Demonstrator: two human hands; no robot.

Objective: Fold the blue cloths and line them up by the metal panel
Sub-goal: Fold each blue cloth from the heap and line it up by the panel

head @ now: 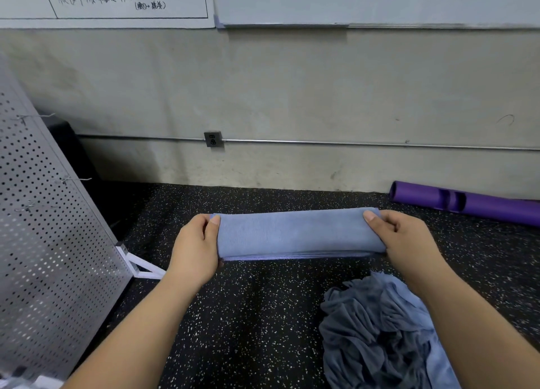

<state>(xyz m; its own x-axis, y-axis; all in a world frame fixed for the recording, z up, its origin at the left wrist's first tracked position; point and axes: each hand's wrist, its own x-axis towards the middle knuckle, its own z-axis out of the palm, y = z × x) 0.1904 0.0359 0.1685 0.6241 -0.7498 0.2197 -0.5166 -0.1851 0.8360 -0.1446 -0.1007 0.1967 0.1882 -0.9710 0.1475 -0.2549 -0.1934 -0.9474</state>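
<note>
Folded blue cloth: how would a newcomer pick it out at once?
Start at the perforated metal panel on the left; right of it, over the speckled floor, the left hand and right hand pinch the ends of the folded blue cloth. Unlike the crumpled cloth pile at lower right, it is a smooth, flat strip.

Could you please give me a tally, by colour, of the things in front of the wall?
Blue: 2, the folded cloth and the crumpled heap, whose cloths I cannot count apart.
Purple: 1, the tube.
Silver: 1, the perforated metal panel.
Total: 4
</note>
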